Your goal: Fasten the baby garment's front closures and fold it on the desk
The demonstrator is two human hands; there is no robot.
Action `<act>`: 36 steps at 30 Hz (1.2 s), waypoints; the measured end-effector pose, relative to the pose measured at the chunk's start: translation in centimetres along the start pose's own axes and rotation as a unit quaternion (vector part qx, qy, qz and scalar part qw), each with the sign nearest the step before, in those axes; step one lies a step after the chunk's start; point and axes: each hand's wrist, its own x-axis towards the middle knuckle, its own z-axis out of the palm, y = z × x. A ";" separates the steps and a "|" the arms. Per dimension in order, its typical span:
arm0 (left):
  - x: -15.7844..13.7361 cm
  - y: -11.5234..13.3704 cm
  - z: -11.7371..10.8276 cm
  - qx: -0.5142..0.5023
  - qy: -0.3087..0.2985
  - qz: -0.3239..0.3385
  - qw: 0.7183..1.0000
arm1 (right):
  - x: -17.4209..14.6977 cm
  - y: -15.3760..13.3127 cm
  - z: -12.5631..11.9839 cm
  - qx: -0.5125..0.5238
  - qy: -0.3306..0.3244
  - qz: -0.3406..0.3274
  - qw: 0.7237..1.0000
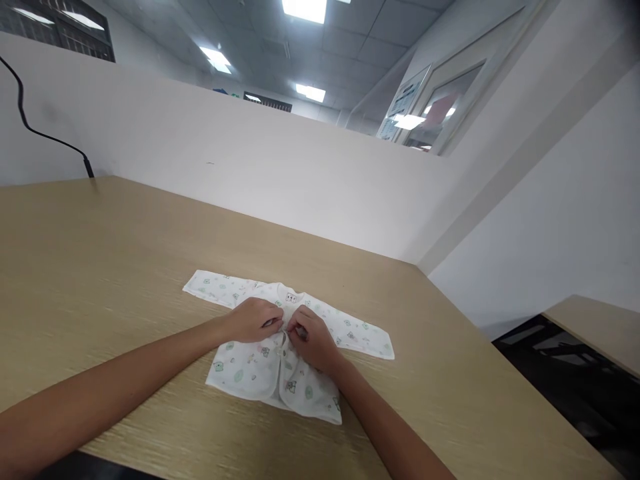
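Observation:
A small white baby shirt [245, 363] printed with green and grey figures lies spread on the table, its sleeves stretched out to both sides. Its neckline with a printed label points away from me, and the front opening parts towards the hem. My left hand [256, 320] is closed in a pinch on the left front edge, near the upper chest. Close beside it, my right hand [313, 339] pinches the right front edge. The fingertips of both hands almost meet over the opening. Whatever small fastening lies between them is hidden.
The wooden table [150, 233] reaches back to a low white partition [280, 167]. On the far left a black cable [47, 135] hangs down to the tabletop. To the right are a white wall [550, 200] and another wooden surface [595, 327].

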 end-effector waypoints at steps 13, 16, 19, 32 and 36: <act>0.0 0.1 -0.1 0.004 0.003 0.001 1.000 | 0.0 0.2 0.0 0.009 0.032 0.027 0.999; 0.0 0.1 -0.1 0.008 0.002 0.001 1.000 | 0.1 0.3 0.0 0.007 0.036 0.025 0.999; 0.1 0.0 -0.1 0.009 0.001 0.000 1.000 | 0.1 0.4 0.0 -0.001 0.036 0.019 0.999; 0.1 0.1 -0.1 0.009 0.001 0.000 1.000 | 0.1 0.3 0.1 -0.001 0.049 0.028 0.998; 0.1 0.1 -0.2 0.008 -0.005 -0.004 1.000 | 0.1 0.3 0.1 -0.001 0.042 0.023 0.999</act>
